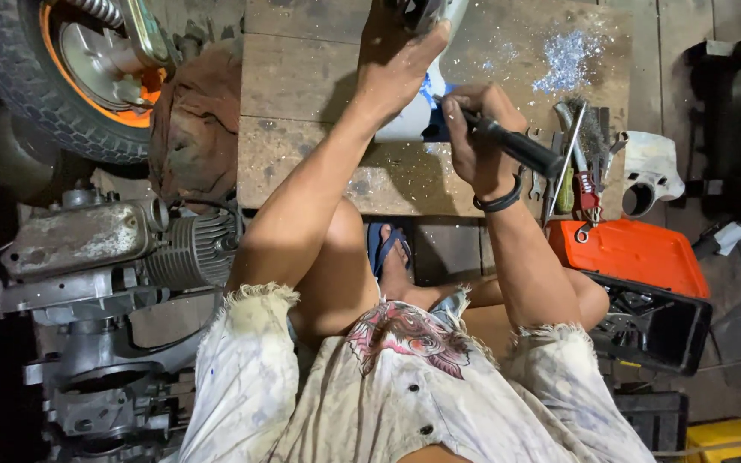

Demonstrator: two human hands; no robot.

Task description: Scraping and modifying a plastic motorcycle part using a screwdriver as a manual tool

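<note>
My left hand presses down on a white and blue part that rests on a low wooden bench. My right hand grips the black handle of a hand tool, with its working end against the white part. Silvery shavings lie scattered on the bench beyond the hands. My knees are drawn up under the bench edge and one foot in a blue sandal shows below.
Several hand tools lie on the bench's right end. An open orange toolbox sits at right, with a white moulded part behind it. An engine block, a brown rag and a tyre with an orange rim stand at left.
</note>
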